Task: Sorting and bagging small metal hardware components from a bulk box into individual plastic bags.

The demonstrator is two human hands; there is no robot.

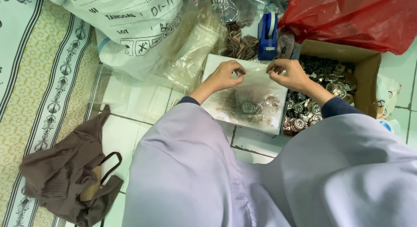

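Currently both hands are working at the top edge of a small clear plastic bag (256, 85) holding round metal pieces, which is lying over a flat white board (226, 111) on the tiled floor. Left hand (226, 75) is pinching the bag's upper left corner, thumb and fingertips closed narrowly on the film. Right hand (290, 74) is pinching the upper right corner the same way, fingers curled tight on the edge. The bag's mouth is being held stretched between the two hands. A round silver-coloured metal piece (248, 108) is lying inside the bag near its lower middle, among darker specks.

Just right of the board, an open brown cardboard box (369, 64) is sitting, filled with many round metal pieces (319, 94) in silver and copper tones. The right forearm is crossing above the box's near corner.

Behind the bag, a blue tape dispenser (267, 35) is standing upright, with a patterned brown cloth bundle (238, 43) just beside it on the left. A red plastic sack (356, 16) is lying behind the box, touching its far rim. A large white woven sack (126, 22) with printed marks is filling the upper left, with crumpled clear plastic bags (191, 53) leaning against it.

At lower left, a brown fabric bag with dark straps (65, 175) is lying half on a cream patterned mat (39, 79). Pale lilac sleeves are covering both arms.
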